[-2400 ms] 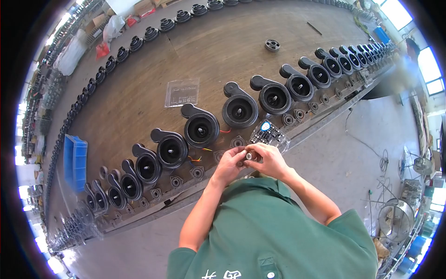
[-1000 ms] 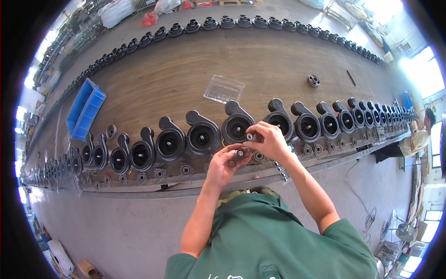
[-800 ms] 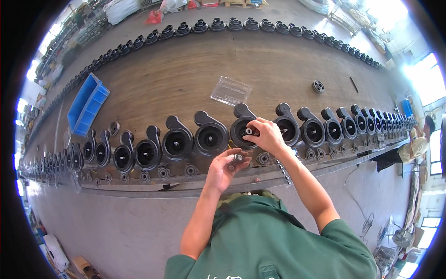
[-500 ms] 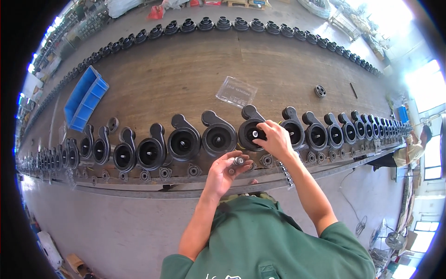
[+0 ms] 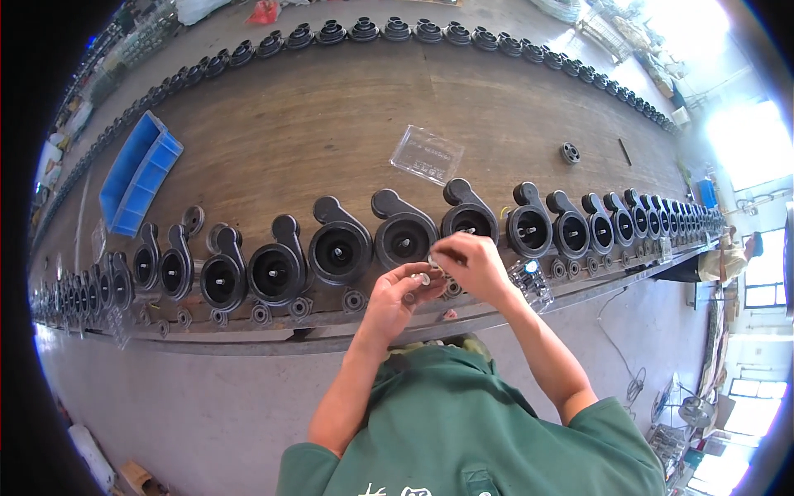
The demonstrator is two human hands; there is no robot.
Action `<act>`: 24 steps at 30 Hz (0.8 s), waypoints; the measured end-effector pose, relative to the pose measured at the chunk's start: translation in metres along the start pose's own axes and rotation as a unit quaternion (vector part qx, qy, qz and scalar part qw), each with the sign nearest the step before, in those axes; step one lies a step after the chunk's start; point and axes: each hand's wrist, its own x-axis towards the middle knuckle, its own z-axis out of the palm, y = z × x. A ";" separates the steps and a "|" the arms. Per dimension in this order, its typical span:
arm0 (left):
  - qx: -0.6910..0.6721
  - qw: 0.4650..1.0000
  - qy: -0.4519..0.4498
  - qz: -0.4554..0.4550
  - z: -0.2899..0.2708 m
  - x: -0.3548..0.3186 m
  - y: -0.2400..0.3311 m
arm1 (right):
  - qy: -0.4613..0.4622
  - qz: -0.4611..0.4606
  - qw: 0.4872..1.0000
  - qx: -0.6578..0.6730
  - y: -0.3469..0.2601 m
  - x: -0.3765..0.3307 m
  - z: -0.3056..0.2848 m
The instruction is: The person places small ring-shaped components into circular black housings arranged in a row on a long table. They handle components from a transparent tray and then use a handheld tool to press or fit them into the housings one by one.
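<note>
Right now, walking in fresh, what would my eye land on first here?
Probably the row of black round housings curving along the near edge of the brown table. Next, the bright blue bin at the table's left. In the centre, the left hand's grip holds small metal parts, with the right hand's grip close beside.

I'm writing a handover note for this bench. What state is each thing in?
left hand: curled, holding small metal parts
right hand: pinching, apparently on a small pale part
near-row black housings: uncovered, central pins visible in several
flanged metal parts: laid out in a row
clear plastic piece: lying flat
blue bin: no lid visible, contents unclear
</note>
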 end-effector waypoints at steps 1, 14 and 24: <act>0.009 1.000 0.011 0.003 -0.001 -0.002 0.004 | 0.019 0.028 0.999 0.018 0.003 0.011 0.008; -0.040 0.990 0.080 0.113 0.011 -0.059 0.011 | -0.072 -0.077 0.994 -0.013 -0.025 0.021 0.022; -0.035 0.984 0.108 0.139 -0.005 -0.087 0.013 | -0.174 -0.160 0.968 0.089 -0.043 0.010 0.047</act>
